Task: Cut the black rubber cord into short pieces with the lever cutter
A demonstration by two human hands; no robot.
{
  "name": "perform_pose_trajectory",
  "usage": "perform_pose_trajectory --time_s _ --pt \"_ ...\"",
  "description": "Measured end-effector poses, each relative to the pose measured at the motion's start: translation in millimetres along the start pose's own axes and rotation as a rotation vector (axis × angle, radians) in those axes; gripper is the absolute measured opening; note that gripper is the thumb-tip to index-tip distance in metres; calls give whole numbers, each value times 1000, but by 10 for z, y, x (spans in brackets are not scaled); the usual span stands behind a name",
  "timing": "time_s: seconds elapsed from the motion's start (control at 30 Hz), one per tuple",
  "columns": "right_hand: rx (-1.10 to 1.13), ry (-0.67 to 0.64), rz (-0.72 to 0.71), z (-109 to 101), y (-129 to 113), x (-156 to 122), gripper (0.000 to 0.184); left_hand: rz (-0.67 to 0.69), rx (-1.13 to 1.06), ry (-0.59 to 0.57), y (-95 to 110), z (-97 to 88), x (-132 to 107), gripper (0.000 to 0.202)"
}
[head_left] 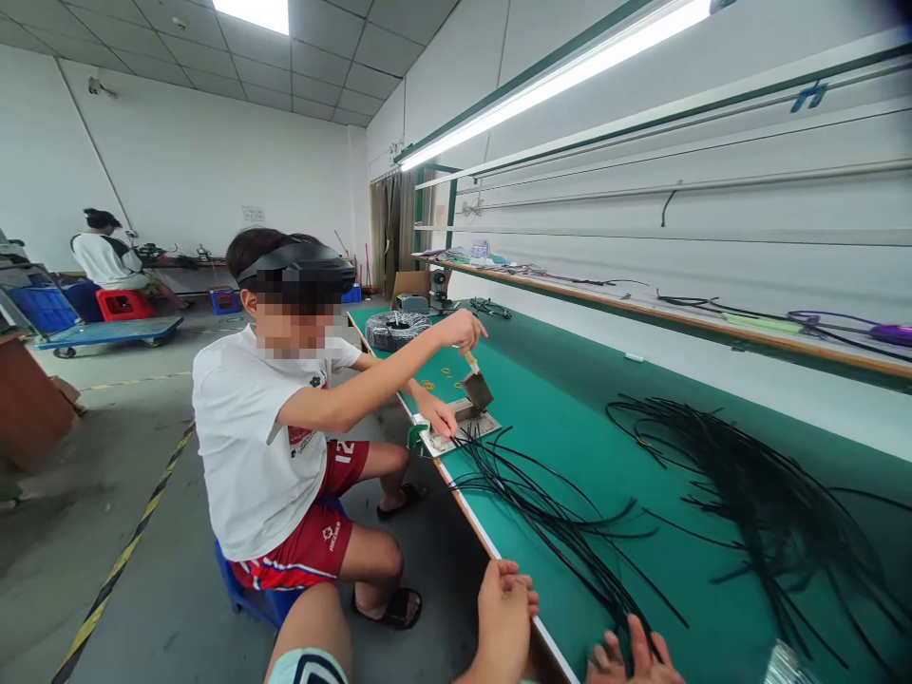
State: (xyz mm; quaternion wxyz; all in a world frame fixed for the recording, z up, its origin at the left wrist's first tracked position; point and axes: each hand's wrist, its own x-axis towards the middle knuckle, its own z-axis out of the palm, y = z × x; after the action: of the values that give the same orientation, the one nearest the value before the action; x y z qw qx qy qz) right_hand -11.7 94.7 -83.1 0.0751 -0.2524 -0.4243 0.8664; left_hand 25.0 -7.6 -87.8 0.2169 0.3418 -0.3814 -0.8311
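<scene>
**Workshop interior: bright, even overhead light**

Sources: fluorescent tube [556,85] above the counter [570,427]; ceiling panel [249,11]. Both burnt out to white. Glare: pale sheen on the wall [712,199]. Shadows: soft, faint on the floor [142,541]. Distortion: wide-angle bowing toward the edges, shelf [712,323] visibly curved. Softness: left hand [503,622], right hand [631,660], lower edge. Blur: shiny object [784,665], lower right corner; dark smear [899,11], upper right corner.
</scene>
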Motion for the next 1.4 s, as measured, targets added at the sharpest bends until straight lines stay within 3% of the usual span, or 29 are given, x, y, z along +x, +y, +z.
perform_pose_trajectory --time_s 0.1,0.23,0.4,0.57,0.77,0.97,1.03,1.1,1.2,1.27,1.4 --pt "55 -56 -77 134 -55 -72 24 37 -90 24 183 -235 -11 20" --pt "39 -78 -107 250 -26 -235 33 21 -249 123 589 -426 55 22" --pt "-60 -65 -157 225 95 -383 63 -39 -206 -112 1087 -325 257 28" --pt "-153 36 -104 173 59 -365 74 -112 -117 -217 1237 -230 405 7" --pt "-335 -9 -219 197 112 -432 74 -153 -19 -241 1082 -222 293 7" --pt "-334 -27 -243 178 96 -408 76 -27 278 -387 533 -120 -240 19" --pt "-429 -157 -211 161 18 -436 70 61 354 -422 341 -118 -399 24" --pt "-589 -377 -171 154 -77 -505 65 119 406 -460 207 -145 -518 22" --pt "-854 -637 -302 163 -194 -628 47 150 417 -555 134 -219 -608 15" --pt "-950 -693 -416 165 -226 -681 37 169 432 -570 142 -272 -613 15" --pt "-990 -755 -412 151 -199 -691 29 205 560 -534 189 -351 -533 21"
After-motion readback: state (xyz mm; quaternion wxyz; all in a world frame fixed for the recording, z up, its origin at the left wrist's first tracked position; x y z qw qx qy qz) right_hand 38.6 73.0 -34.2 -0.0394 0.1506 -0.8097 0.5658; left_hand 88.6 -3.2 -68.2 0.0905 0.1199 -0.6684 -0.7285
